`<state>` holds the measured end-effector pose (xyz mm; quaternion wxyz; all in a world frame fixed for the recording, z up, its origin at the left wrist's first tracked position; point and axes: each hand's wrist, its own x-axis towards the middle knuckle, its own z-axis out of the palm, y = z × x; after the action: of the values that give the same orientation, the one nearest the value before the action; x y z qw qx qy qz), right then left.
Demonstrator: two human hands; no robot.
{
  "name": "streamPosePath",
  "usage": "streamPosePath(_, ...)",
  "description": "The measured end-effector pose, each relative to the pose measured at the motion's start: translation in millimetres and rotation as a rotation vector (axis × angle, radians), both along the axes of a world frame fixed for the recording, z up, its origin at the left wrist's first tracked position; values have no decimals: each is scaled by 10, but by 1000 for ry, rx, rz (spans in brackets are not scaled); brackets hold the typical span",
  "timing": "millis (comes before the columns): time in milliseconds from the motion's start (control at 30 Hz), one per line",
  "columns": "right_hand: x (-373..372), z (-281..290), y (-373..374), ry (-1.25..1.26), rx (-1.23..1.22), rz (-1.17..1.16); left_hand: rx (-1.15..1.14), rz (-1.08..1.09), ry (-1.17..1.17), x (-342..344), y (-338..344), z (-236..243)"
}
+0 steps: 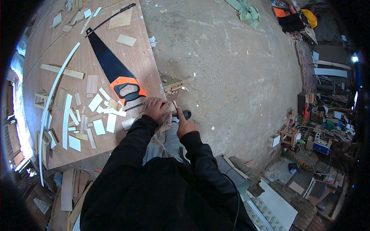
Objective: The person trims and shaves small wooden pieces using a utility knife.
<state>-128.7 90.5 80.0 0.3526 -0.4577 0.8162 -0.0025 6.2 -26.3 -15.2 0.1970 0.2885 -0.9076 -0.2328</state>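
Observation:
At the table's near right corner, my left hand (pixel 155 109) is closed over a rough brown piece of wood (pixel 166 122), its fingers bent across the top. To the right, my right hand (pixel 186 126) is closed with the index finger stretched forward along a thin pale stick-like piece (pixel 175 104); its exact kind is too small to tell. Both hands are close together over my lap. Just beyond the left hand lies a handsaw (pixel 111 59) with an orange and black handle. A thin dark rod (pixel 134 106) lies between its handle and my left hand.
Small white and wooden offcuts (pixel 99 127) cover the wooden table (pixel 127 61). A long curved white strip (pixel 58 82) overhangs its left edge. Wood scraps (pixel 179 83) lie on the concrete floor (pixel 231 77) by the table. Cluttered materials (pixel 322 133) line the right side.

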Motion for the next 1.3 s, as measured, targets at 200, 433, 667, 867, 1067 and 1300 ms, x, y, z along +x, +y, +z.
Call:
streamPosePath(200, -13, 40, -37, -19, -9, -23, 3, -13, -6, 8, 5, 14)
streamPosePath(433, -5, 34, -31, -11, 49, 11, -28, -14, -34, 18, 11, -49)
streamPosePath(667, 20, 45, -19, 6, 109, 1, -11, -16, -25, -30, -12, 28)
streamPosePath(867, 73, 133, -130, 17, 150, -28, -13, -6, 11, 1, 2, -21)
streamPosePath(1067, 108, 121, -208, 41, 209, -11, -38, -20, -31, 9, 23, -3)
streamPosePath(1300, 129, 183, -442, 41, 247, -46, -11, -61, -16, -26, -13, -63)
